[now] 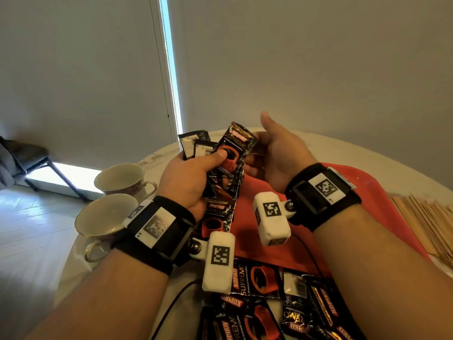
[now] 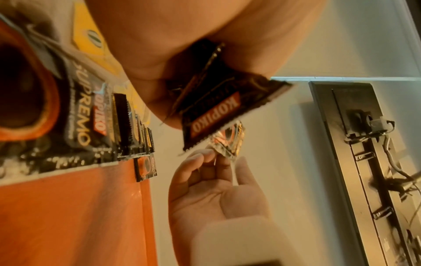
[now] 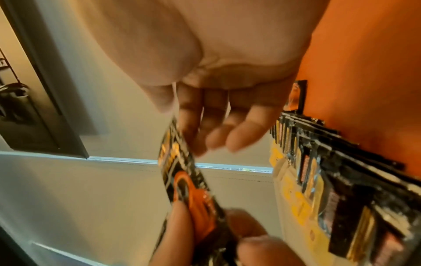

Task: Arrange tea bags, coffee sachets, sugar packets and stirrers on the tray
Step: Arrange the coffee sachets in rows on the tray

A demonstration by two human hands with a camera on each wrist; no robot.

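My left hand [image 1: 188,180] grips a fanned bunch of black Kopiko coffee sachets [image 1: 234,148] above the red tray [image 1: 343,185], its thumb pressed on the top one. My right hand [image 1: 274,153] is just to their right, thumb raised. Its loosely curved fingers [image 3: 205,126] touch the far end of the top sachet [image 3: 182,180]. More coffee sachets [image 1: 282,305] lie loose at the tray's near edge. A row of sachets [image 3: 341,171] stands along the tray, with yellow tea bags [image 3: 293,198] beyond it. Wooden stirrers [image 1: 426,227] lie right of the tray.
Two white teacups [image 1: 122,177] [image 1: 105,217] with saucers stand at the round table's left edge, close to my left wrist. A thin black cable [image 1: 171,305] runs over the near edge of the table [image 1: 367,153]. A chair [image 1: 27,155] is on the floor at far left.
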